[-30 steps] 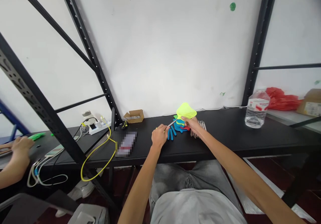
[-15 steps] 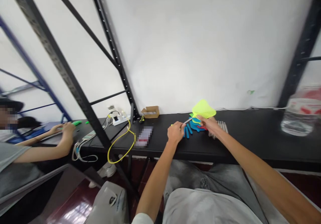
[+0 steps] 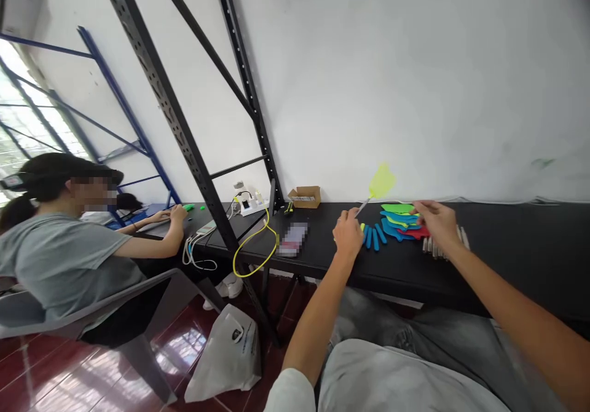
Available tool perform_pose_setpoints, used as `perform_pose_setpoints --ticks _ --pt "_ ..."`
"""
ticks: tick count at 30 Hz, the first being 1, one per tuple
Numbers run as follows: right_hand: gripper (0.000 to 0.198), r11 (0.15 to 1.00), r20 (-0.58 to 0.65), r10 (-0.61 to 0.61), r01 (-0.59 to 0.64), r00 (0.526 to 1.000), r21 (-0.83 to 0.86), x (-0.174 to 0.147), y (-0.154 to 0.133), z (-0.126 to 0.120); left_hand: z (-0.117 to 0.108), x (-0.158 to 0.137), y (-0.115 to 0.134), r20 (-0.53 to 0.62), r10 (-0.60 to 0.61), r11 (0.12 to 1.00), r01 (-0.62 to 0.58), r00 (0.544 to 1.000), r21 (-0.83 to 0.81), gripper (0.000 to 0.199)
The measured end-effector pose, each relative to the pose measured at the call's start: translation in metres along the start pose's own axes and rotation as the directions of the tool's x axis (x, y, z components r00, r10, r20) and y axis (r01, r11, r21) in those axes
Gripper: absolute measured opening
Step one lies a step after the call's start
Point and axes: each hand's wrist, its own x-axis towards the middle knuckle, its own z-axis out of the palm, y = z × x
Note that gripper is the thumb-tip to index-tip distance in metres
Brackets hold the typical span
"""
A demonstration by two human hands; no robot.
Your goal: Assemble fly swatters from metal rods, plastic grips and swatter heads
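Observation:
My left hand (image 3: 348, 235) is closed around the lower end of a fly swatter (image 3: 382, 181), whose thin metal rod slants up to a yellow mesh head. To the right, my right hand (image 3: 436, 220) is loosely bent with nothing visible in its fingers. Its fingertips are beside the stack of flat swatter heads (image 3: 397, 220), coloured green, blue, yellow and red. Several blue handles (image 3: 376, 238) lie side by side just right of my left hand. Below my right hand lies a row of metal rods (image 3: 432, 249), partly hidden by it.
On the black table (image 3: 516, 246) are a phone (image 3: 294, 240), a small cardboard box (image 3: 305, 197) and a power strip (image 3: 254, 207). A yellow cable (image 3: 236, 258) loops over the front edge. A rack post (image 3: 184, 135) stands left, with a seated co-worker (image 3: 69, 240) beyond.
My right hand has come off the fly swatter and moved right over the stack. My left hand now holds the swatter alone, its head tilted up. The view has swung left.

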Motion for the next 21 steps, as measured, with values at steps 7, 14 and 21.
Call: perform_pose_setpoints --ticks 7,14,21 --pt "0.031 0.915 0.086 -0.215 0.231 0.973 -0.33 -0.004 0.0 -0.004 0.005 0.008 -0.008 0.03 -0.17 0.984 0.168 0.985 0.058 0.037" --pt "0.028 0.803 0.219 -0.279 0.352 0.935 -0.48 -0.008 0.002 -0.003 0.014 0.012 -0.019 0.023 -0.29 0.946 0.283 0.957 0.158 0.039" --pt "0.029 0.689 0.276 -0.303 0.41 0.912 -0.598 -0.008 0.003 -0.007 0.01 0.01 -0.019 0.02 -0.318 0.919 0.302 0.948 0.252 0.039"
